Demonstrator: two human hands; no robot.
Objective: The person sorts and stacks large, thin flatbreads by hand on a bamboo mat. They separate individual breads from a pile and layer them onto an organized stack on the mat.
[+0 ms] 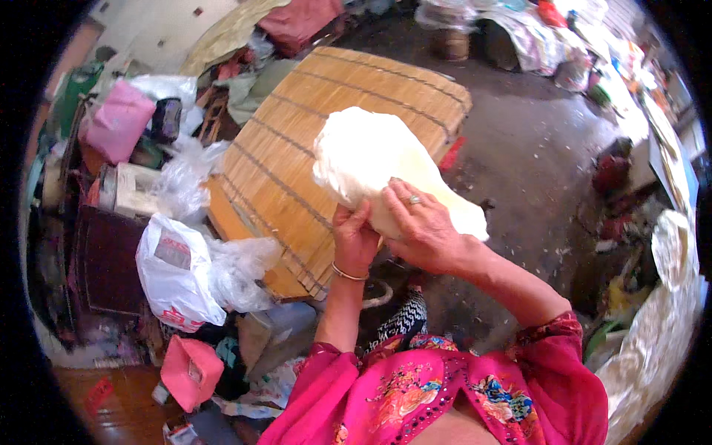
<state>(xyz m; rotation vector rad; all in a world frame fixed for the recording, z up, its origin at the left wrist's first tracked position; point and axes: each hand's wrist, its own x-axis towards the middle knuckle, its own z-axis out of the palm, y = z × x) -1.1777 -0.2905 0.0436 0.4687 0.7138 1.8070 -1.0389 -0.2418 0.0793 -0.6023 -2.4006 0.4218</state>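
A white, soft wad [378,144] that looks like fluffy wadding is held up in front of me, over the near right part of a bamboo-slat mat. Its far left edge is thick and ragged, while the right side stretches into a smoother, rounded flap. My left hand [354,233], with a bangle at the wrist, pinches the near edge of the wad between thumb and fingers. My right hand [424,230], wearing a ring, grips beside it, fingers lying over the top of the wad and thumb hidden. Both hands are close together.
The bamboo mat [259,167] covers a low table. Left of it are a white plastic bag [178,271], clear plastic, a pink bag [119,122] and a pink box-like container [191,371]. Dark floor [519,170] with white specks lies to the right, with clutter along the far right.
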